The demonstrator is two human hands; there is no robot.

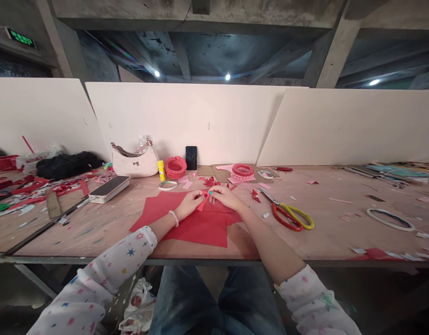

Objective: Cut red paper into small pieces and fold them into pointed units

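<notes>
The left hand (189,204) and right hand (226,197) pinch a folded red paper (202,203) together at center frame, above red sheets (196,228).

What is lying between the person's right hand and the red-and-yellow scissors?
In the head view, a small red paper scrap lies between the right hand and the scissors.

At your eleven o'clock, a cream handbag (135,161) sits just beside a yellow glue stick (161,170). A black phone (191,157) stands at twelve against a white board (207,121). Scissors with red and yellow handles (291,215) lie at two on the workbench (339,232), and a tape ring (390,219) lies near three.
</notes>
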